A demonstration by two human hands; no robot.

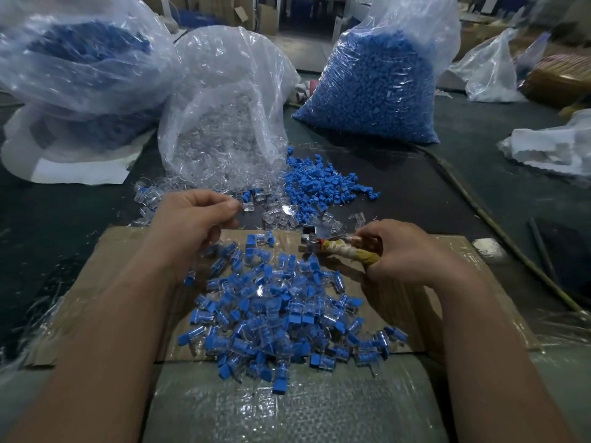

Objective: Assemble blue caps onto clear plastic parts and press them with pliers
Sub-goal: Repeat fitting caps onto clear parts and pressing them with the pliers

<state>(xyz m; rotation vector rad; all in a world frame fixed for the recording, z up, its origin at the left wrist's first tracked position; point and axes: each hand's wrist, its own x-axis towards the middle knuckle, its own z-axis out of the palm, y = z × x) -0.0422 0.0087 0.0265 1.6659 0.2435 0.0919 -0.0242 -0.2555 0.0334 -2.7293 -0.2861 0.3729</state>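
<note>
Evidently mid-batch, judged from how the stock lies. Left hand (195, 215): grip closed, thumb and forefinger pinching a clear part (248, 204) at the near edge of the loose clear parts (281, 215), which spill from the open bag of clear parts (224, 123). Whether the pinched piece already carries a cap is blurred.

Right hand (406, 251): grip clamped round the cloth-wrapped handles of the pliers (339, 249). The head points left, low over the far edge of the cardboard sheet (105, 251). Whether the jaws stand apart cannot be told, and nothing is visibly between them.

Done: a large pile of capped pieces (278, 314), clear bodies with blue caps fitted, lies on the cardboard between the two forearms.

Left to do: a heap of loose blue caps (316, 183) sits on the dark counter (383, 174) just beyond the clear parts. Behind it stands a full bag of blue caps (374, 84), and the bag of clear parts looks well filled. A third bag (80, 59) at far left also holds blue stock.

The finished pile appears small against the stock in the bags, so much the larger share probably remains. The step in hand appears to be fetching the next clear part for capping and pressing.
</note>
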